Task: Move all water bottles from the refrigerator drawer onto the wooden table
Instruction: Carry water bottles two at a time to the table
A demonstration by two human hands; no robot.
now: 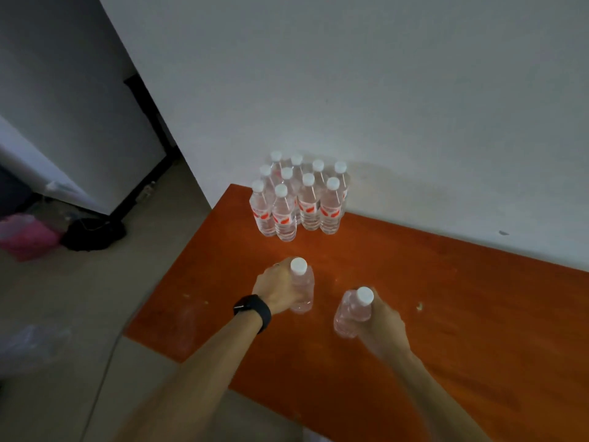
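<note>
Over the orange-brown wooden table (446, 314), each of my hands holds a clear water bottle with a white cap. My left hand (276, 291), with a black watch on its wrist, grips one bottle (302, 288) upright. My right hand (381, 323) grips another bottle (352, 314), tilted slightly left. Whether their bases touch the table I cannot tell. Several more bottles with red-and-white labels (296, 199) stand packed together at the table's far left corner, against the white wall.
A pale floor lies left of the table. A black bag (92, 234) and a pink bag (27, 237) sit on it beside a white appliance (63, 122). Clear plastic (35, 342) lies at the lower left.
</note>
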